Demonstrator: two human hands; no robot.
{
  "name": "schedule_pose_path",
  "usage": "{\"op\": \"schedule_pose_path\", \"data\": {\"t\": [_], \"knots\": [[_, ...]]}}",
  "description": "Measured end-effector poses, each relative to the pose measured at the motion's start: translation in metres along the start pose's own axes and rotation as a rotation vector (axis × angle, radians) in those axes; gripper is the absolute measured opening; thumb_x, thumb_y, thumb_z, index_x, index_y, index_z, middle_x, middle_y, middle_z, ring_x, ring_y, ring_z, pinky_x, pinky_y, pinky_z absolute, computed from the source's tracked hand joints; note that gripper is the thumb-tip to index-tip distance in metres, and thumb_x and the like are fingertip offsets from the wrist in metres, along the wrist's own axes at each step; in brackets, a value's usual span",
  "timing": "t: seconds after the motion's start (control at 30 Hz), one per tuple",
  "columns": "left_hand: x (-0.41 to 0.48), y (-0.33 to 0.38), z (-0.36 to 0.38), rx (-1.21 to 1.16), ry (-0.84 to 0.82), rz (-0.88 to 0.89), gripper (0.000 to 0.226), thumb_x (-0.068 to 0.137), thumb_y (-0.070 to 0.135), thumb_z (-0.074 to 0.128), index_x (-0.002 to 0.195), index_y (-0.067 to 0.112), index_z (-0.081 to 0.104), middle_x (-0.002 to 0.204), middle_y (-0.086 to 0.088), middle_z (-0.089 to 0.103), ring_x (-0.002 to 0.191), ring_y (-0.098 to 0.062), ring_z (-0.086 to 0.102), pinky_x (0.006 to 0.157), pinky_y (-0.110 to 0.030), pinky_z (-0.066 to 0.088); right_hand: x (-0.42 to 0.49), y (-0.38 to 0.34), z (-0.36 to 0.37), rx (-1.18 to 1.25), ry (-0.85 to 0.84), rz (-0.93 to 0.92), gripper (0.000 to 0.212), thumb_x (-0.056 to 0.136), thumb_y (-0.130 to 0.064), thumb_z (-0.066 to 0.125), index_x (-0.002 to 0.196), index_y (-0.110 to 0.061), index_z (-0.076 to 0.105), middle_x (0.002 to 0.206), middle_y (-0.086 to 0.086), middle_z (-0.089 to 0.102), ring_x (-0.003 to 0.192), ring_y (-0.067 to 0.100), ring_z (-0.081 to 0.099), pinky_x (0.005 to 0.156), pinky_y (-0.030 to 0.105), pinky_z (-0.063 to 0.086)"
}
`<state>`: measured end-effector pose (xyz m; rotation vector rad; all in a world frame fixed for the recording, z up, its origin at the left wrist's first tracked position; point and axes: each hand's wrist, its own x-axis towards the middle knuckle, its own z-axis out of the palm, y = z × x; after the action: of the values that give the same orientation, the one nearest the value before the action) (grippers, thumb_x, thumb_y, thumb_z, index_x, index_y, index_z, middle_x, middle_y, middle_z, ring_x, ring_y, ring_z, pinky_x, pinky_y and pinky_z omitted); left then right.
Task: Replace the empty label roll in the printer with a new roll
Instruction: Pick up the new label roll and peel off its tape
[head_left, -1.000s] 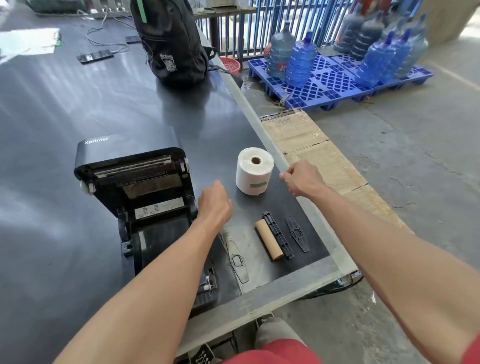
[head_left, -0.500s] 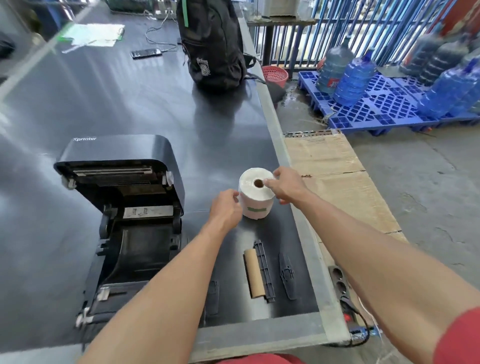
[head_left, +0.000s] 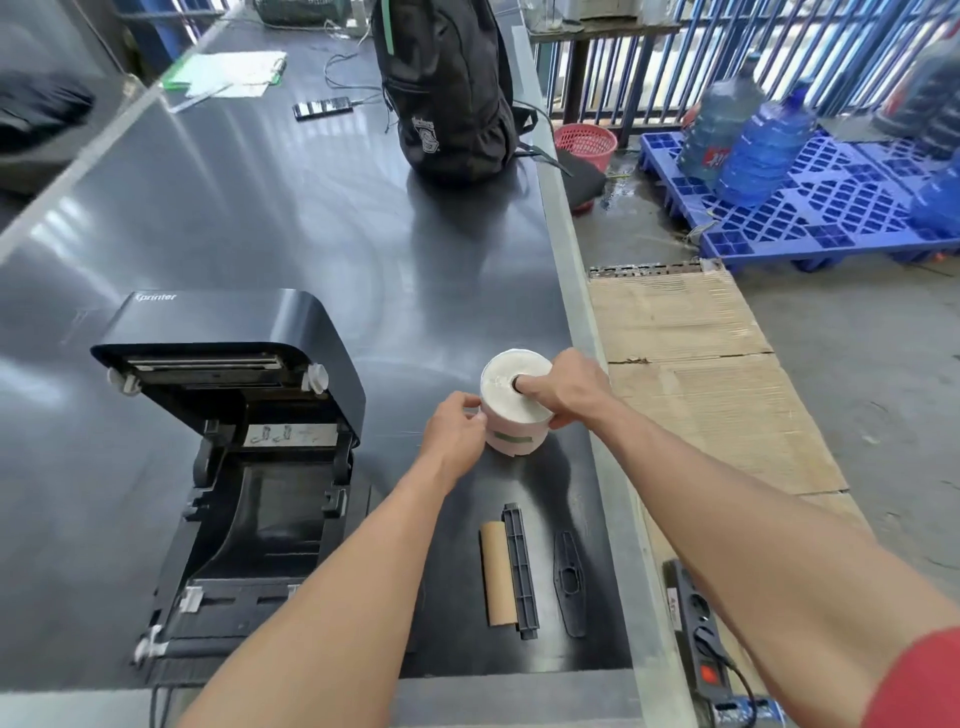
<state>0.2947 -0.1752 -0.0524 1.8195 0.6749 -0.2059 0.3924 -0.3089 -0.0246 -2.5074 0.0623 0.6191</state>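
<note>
A white label roll (head_left: 506, 402) with a green tape strip stands upright on the dark table. My right hand (head_left: 563, 387) grips its right side, one finger in the core hole. My left hand (head_left: 457, 428) presses against its left side. The black printer (head_left: 234, 441) stands to the left with its lid raised and its roll bay bare. Nearer to me lie the brown cardboard core (head_left: 496, 579), a black spindle bar (head_left: 519, 569) beside it and a black guide plate (head_left: 569, 582).
A black backpack (head_left: 449, 88) stands at the far end of the table, with a phone (head_left: 322, 107) and papers (head_left: 228, 73) beyond. The table's right edge (head_left: 587, 364) runs close to the roll. A power strip (head_left: 698, 629) hangs below it.
Both hands have closed in on the label roll: the right one went from touching its top to gripping it with a finger in the core, the left now touches its side.
</note>
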Motion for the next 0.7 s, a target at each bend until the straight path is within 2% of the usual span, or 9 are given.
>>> {"op": "schedule_pose_path", "data": {"t": [0.07,0.13,0.2,0.27,0.33,0.4,0.5,0.6,0.7], "knots": [[-0.001,0.0,0.0,-0.034,-0.018,0.006,0.022,0.098,0.022,0.053,0.12,0.022,0.056,0.11,-0.008,0.066,0.106,-0.025,0.063,0.097,-0.048,0.051,-0.001,0.009,-0.004,0.134,-0.022,0.037,0.043,0.06,-0.047,0.069,0.078,-0.009,0.062,0.072,0.007,0.071,0.04,0.024,0.067,0.043,0.024,0.047],[-0.002,0.002,0.001,-0.07,-0.016,0.02,0.029,0.096,0.024,0.058,0.124,0.021,0.055,0.108,-0.009,0.064,0.103,-0.026,0.063,0.093,-0.044,0.053,-0.004,0.023,-0.007,0.399,-0.083,0.091,0.042,0.063,-0.036,0.071,0.087,-0.003,0.065,0.088,0.011,0.071,0.053,0.03,0.072,0.052,0.035,0.06],[-0.005,0.007,-0.001,-0.128,-0.005,0.016,0.04,0.092,0.029,0.066,0.128,0.016,0.052,0.115,-0.008,0.062,0.102,-0.026,0.063,0.084,-0.039,0.053,-0.01,0.038,-0.009,0.652,-0.165,0.138,0.033,0.074,-0.027,0.071,0.094,-0.002,0.064,0.103,0.016,0.067,0.066,0.031,0.075,0.061,0.042,0.063],[-0.009,0.013,-0.008,-0.222,-0.076,-0.054,0.048,0.086,0.041,0.072,0.122,0.014,0.055,0.117,-0.003,0.065,0.1,-0.021,0.064,0.079,-0.036,0.052,-0.02,0.048,-0.01,0.835,-0.245,0.19,0.029,0.083,-0.025,0.069,0.101,-0.003,0.064,0.109,0.021,0.065,0.076,0.034,0.074,0.061,0.038,0.062],[-0.015,0.016,-0.016,-0.304,-0.202,-0.116,0.055,0.08,0.052,0.075,0.116,0.012,0.063,0.114,-0.003,0.071,0.099,-0.019,0.067,0.078,-0.036,0.055,-0.033,0.053,-0.009,0.973,-0.319,0.223,0.039,0.087,-0.03,0.07,0.113,-0.001,0.063,0.106,0.025,0.066,0.08,0.039,0.074,0.056,0.032,0.06],[-0.02,0.015,-0.023,-0.368,-0.249,-0.101,0.058,0.077,0.055,0.075,0.114,0.011,0.068,0.108,-0.001,0.074,0.1,-0.019,0.067,0.077,-0.035,0.054,-0.046,0.053,-0.008,1.067,-0.378,0.236,0.049,0.087,-0.031,0.071,0.119,0.003,0.06,0.104,0.027,0.063,0.078,0.041,0.073,0.05,0.028,0.059],[-0.029,0.014,-0.035,-0.442,-0.273,-0.052,0.046,0.075,0.055,0.075,0.101,0.017,0.074,0.09,0.006,0.077,0.097,-0.018,0.066,0.08,-0.037,0.05,-0.065,0.052,-0.006,1.193,-0.443,0.265,0.057,0.088,-0.034,0.07,0.126,0.006,0.056,0.114,0.033,0.057,0.064,0.035,0.074,0.044,0.024,0.057],[-0.04,0.017,-0.043,-0.43,-0.337,0.026,0.048,0.071,0.058,0.073,0.103,0.021,0.074,0.099,0.004,0.075,0.105,-0.019,0.064,0.086,-0.04,0.048,-0.084,0.05,-0.004,1.276,-0.541,0.29,0.067,0.081,-0.039,0.073,0.127,0.007,0.055,0.099,0.036,0.064,0.054,0.028,0.072,0.043,0.022,0.057],[-0.051,0.022,-0.045,-0.491,-0.441,0.122,0.059,0.077,0.052,0.063,0.12,0.012,0.068,0.119,-0.013,0.07,0.114,-0.035,0.062,0.096,-0.049,0.047,-0.103,0.046,0.001,1.307,-0.609,0.269,0.088,0.06,-0.044,0.08,0.127,0.007,0.055,0.087,0.035,0.067,0.047,0.023,0.068,0.042,0.022,0.056]]}}
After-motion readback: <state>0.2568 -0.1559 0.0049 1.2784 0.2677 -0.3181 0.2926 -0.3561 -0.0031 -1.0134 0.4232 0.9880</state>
